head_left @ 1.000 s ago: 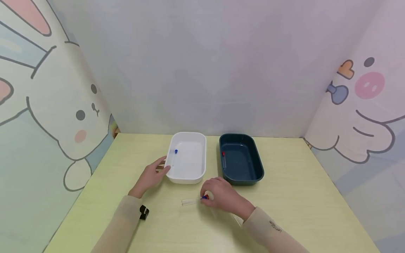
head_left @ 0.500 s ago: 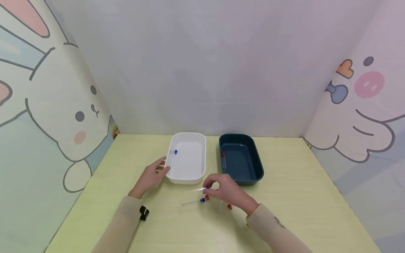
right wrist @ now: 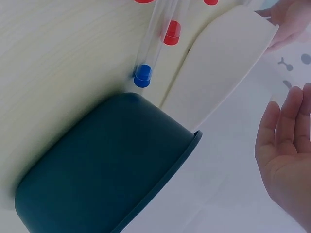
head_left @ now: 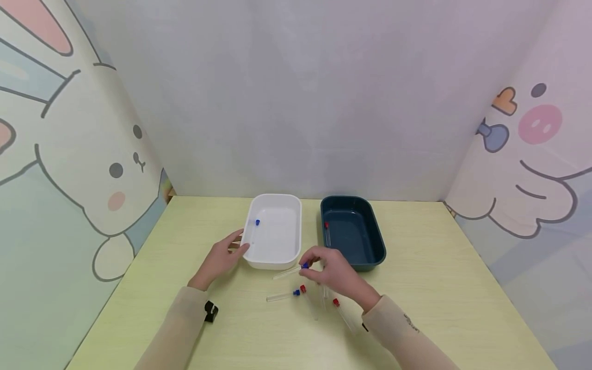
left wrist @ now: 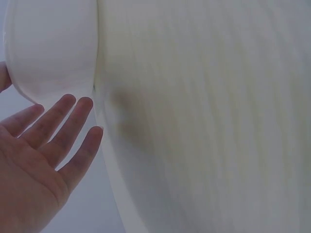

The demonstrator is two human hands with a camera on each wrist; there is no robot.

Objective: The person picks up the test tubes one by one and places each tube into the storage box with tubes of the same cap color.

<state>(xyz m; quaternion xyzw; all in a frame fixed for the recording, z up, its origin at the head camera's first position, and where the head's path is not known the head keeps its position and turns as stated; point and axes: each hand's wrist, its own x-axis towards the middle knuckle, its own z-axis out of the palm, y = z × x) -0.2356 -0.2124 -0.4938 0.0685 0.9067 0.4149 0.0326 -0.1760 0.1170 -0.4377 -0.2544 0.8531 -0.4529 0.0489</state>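
Observation:
My right hand pinches a clear test tube by its blue cap, above the table in front of the two trays. In the right wrist view its fingers show, while the held tube is out of sight. My left hand rests against the left side of the white tray; the left wrist view shows its fingers extended beside the tray wall. Below the right hand lie a blue-capped tube and several red-capped tubes, one red cap nearest the right sleeve.
A dark teal tray stands right of the white one, holding a red-capped tube along its left side. Inside the white tray is a blue cap; its tube hardly shows. A black object lies by the left sleeve.
The right hand has lifted a blue-capped tube off the table and moved slightly away from the person with it. The left hand has stayed at the white tray.

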